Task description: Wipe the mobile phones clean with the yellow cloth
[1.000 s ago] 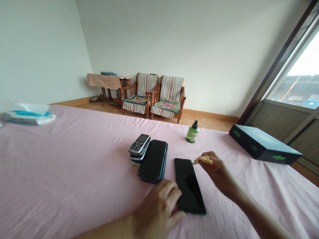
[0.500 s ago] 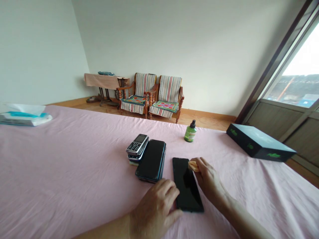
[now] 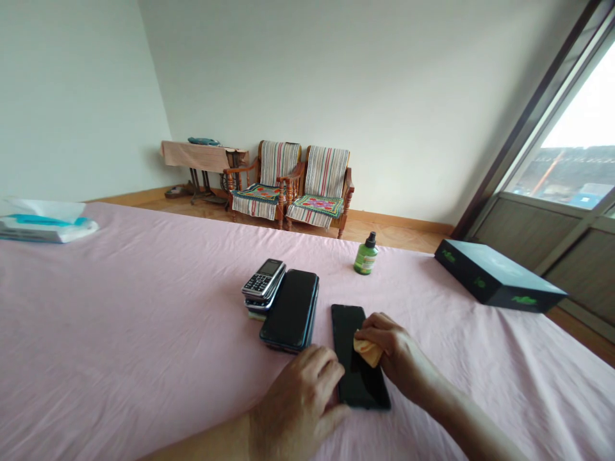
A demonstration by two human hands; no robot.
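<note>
A black smartphone (image 3: 350, 320) lies face up on the pink cloth (image 3: 144, 307). My right hand (image 3: 389, 342) pinches a folded yellow cloth (image 3: 368, 352) against the middle of its screen. At the phone's left edge rests my left hand (image 3: 307, 390), fingers apart and slightly curled, holding nothing and touching the side. Just beyond that hand is a stack of smartphones (image 3: 291, 307) with a dark screen on top. Beside it on the left stands a pile of smaller phones, topped by a silver keypad phone (image 3: 264, 279).
A green bottle with a black cap (image 3: 366, 255) stands behind the phone. Farther right lies a black box (image 3: 500, 275); at far left, a tissue pack (image 3: 52, 227). Two wooden chairs (image 3: 319, 186) and a covered table (image 3: 195, 155) stand by the wall.
My right hand has moved the yellow cloth from the phone's upper right edge down and left onto the screen. My left hand has stayed at the phone's left edge.
</note>
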